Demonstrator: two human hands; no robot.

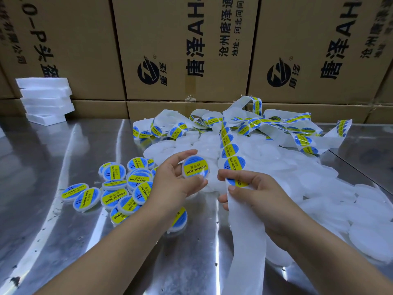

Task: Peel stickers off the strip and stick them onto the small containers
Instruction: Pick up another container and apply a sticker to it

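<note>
Head camera shows the left hand gripping a round container, already stickered, by its rim above the steel table. Just beside it, the right hand pinches the sticker strip, which runs back to a tangled heap near the cardboard boxes. A pile of labelled containers lies at left, and plain white containers spread at right.

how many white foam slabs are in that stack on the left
5, in one stack at the metal table's far left, before the cardboard boxes: top slab, second, third, fourth, bottom. More could hide behind.
</note>
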